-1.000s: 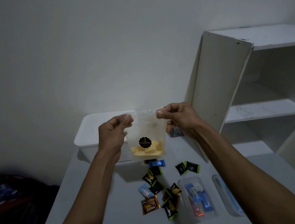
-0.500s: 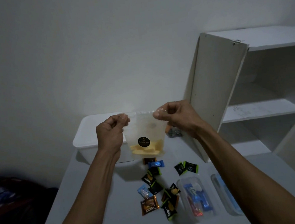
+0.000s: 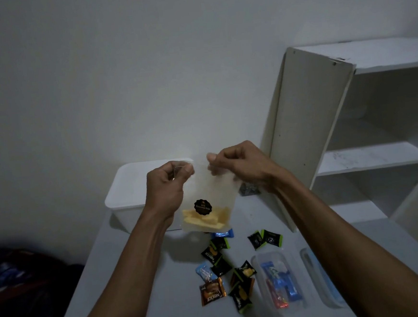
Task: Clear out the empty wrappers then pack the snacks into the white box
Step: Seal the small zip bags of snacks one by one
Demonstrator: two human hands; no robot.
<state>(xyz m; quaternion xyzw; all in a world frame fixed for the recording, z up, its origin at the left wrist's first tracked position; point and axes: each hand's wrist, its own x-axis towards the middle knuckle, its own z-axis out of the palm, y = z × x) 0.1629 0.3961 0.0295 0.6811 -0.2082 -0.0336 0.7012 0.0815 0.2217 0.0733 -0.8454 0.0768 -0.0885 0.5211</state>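
You are pinching clear plastic pouch of yellow chips (image 3: 207, 203) mid-frame | left hand (image 3: 166, 186), right hand (image 3: 238, 166) fingers gripping its top corners | lidded white plastic box (image 3: 130, 189) lying directly behind, left hand nearer.

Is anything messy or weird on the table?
Yes: small snack packets lie scattered loose on the grey table, some overlapping, none in the lidded white box. A clear lid lies beside its open clear container.

Both hands (image 3: 166, 186) (image 3: 238, 167) raised, fingers pinched.
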